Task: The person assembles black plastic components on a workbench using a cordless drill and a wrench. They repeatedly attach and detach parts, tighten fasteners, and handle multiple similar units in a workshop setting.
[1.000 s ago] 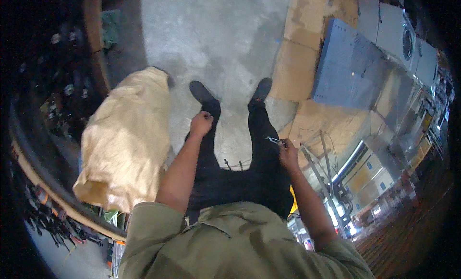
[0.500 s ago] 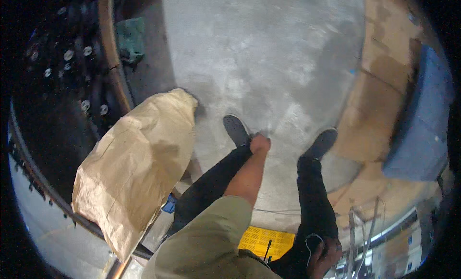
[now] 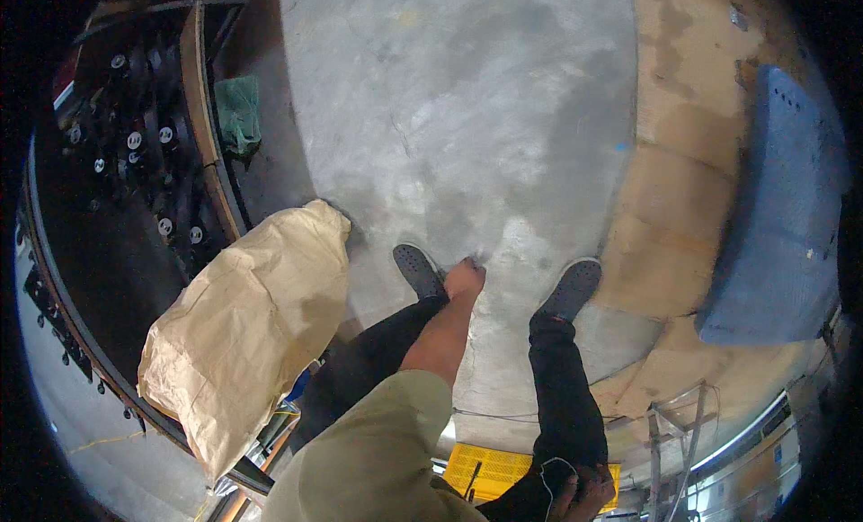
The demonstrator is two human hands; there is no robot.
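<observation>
My left arm, in a khaki sleeve, reaches forward over the concrete floor. My left hand (image 3: 465, 276) is closed, its fingers curled just beside the dark perforated clog (image 3: 417, 268) on my left foot. What the fingers hold, if anything, is too small to make out. Low in the view, my right hand (image 3: 584, 497) is in shade against my right leg. A thin white cord (image 3: 545, 472) loops beside it, and I cannot tell whether the hand grips it. A matching clog (image 3: 573, 288) is on my right foot.
Brown paper (image 3: 252, 315) drapes over a frame at left, beside a dark bay (image 3: 135, 207) with several round white-marked parts. Green mesh (image 3: 237, 116) lies past it. A yellow crate (image 3: 490, 472) sits below me. At right are flattened cardboard (image 3: 670, 225), a blue panel (image 3: 773, 225) and a metal stand (image 3: 656, 450).
The view has shifted, so the paper, crate and my feet sit lower and further left. My left hand stays closed by my left foot, and my right hand remains by my right leg.
</observation>
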